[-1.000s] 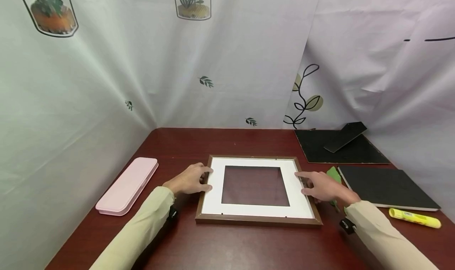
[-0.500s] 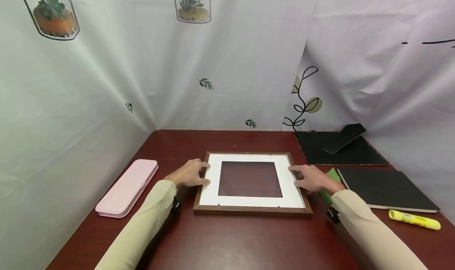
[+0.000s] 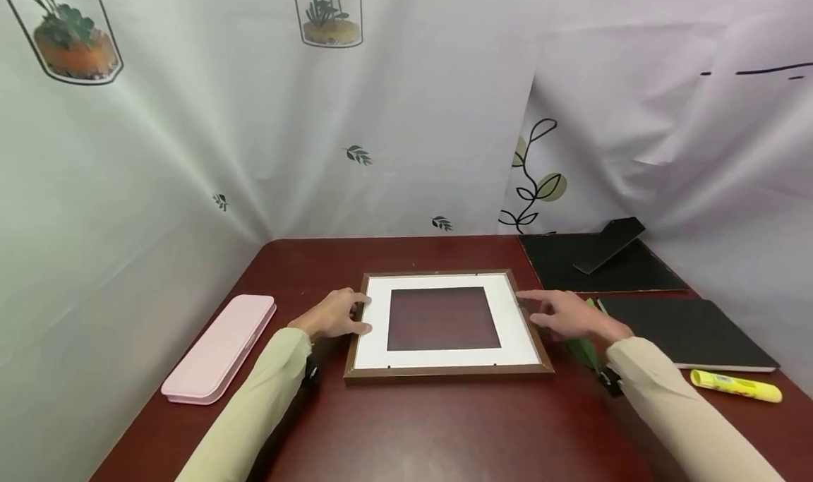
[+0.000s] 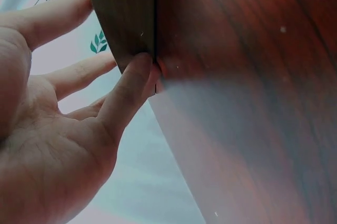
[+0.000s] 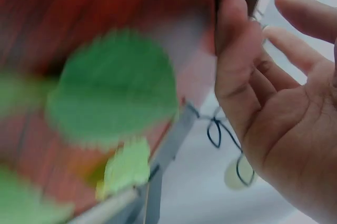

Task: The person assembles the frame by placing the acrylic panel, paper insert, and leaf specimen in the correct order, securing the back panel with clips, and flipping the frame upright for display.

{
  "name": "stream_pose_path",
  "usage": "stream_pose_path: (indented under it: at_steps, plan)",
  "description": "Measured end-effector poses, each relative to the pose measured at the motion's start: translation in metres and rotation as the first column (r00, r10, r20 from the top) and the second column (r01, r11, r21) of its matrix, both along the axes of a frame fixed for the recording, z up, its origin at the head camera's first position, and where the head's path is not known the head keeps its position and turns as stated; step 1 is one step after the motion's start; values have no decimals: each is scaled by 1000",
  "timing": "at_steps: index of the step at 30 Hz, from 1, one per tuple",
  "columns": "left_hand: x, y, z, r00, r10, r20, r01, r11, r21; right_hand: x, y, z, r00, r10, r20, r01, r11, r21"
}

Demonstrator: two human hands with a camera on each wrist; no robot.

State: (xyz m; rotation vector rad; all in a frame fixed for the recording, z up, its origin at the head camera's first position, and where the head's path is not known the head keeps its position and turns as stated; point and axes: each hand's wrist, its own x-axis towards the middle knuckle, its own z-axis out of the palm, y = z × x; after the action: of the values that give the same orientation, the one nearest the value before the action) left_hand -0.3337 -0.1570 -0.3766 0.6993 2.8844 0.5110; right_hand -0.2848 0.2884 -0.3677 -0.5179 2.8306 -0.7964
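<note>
A brown picture frame (image 3: 353, 369) with a white mat around a rectangular opening lies flat on the dark red table. At its left side is my left hand (image 3: 332, 314), thumb and index fingertips lying over the rim. In the left wrist view, the extended fingers (image 4: 129, 90) of that hand touch the frame's outer side (image 4: 124, 19). My right hand (image 3: 568, 316) is by the opposite side, its index fingertip right at the rim. Its lowest finger (image 5: 234, 56) overlaps the frame's side in the right wrist view. A green leaf (image 5: 113, 87) lies partly hidden under this hand.
On the left lies a pink pencil case (image 3: 219, 348). A black backing board (image 3: 546, 256) with a raised stand leg (image 3: 611, 243) is at the back right. In front of it are a black notebook (image 3: 686, 330) and a yellow tube (image 3: 735, 386). White printed cloth (image 3: 406, 101) hangs behind.
Both hands have shifted the frame away from me and slightly left. Since half a second ago, my right hand's fingers have drawn back from the mat to the frame's edge.
</note>
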Motion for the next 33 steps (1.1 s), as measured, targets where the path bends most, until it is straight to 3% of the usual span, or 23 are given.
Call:
stream_pose_path:
  at_steps: [7,14,19,28,33]
  plan:
    - [8,-7,-10,1000,12,9,-12,999,38,34,36,-2,997,36,-64,-30,995,97]
    - [5,-6,-6,1000,16,9,-16,999,38,60,39,-15,989,-102,-109,128,954,269]
    - [3,-4,-4,1000,18,12,-19,1000,25,63,38,-15,980,-145,-138,180,940,289]
    - [0,0,0,1000,-1,-7,2,1000,21,63,39,-17,977,-169,-132,195,956,220]
    - [-1,-1,-1,1000,16,6,-16,1000,22,59,40,-18,975,-164,-149,190,963,188]
